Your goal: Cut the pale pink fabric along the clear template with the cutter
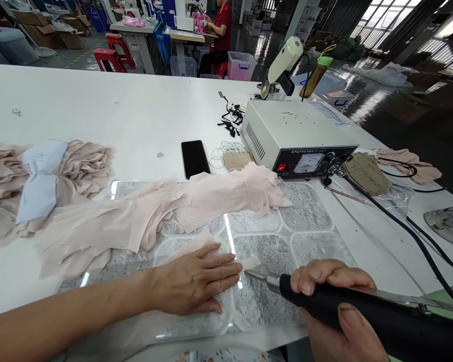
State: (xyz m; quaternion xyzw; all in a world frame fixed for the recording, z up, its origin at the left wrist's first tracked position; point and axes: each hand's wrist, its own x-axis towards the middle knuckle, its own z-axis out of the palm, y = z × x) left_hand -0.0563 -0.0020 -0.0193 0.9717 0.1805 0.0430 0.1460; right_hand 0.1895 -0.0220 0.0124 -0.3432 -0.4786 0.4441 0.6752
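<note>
My left hand [198,279] lies flat, fingers together and stretched out, pressing a thin pale pink fabric piece [189,245] onto a clear, marble-patterned mat [266,246]. A small end of pale cloth [252,262] shows past the fingertips. My right hand [332,274] is wrapped around the black handle of an ultrasonic cutter [305,297]. The cutter's metal tip points left, close to my left fingertips and beside that cloth end; whether it touches is unclear. Overlapping pale pink fabric pieces [226,193] lie across the mat behind my left hand.
A grey control box [298,125] stands at back right, cables [392,211] running from it. A phone [195,159], black scraps [232,119] and a bundle of ruffled fabric tied with white cloth [41,176] lie on the white table. Beyond, a person in red [223,25] sits at a machine.
</note>
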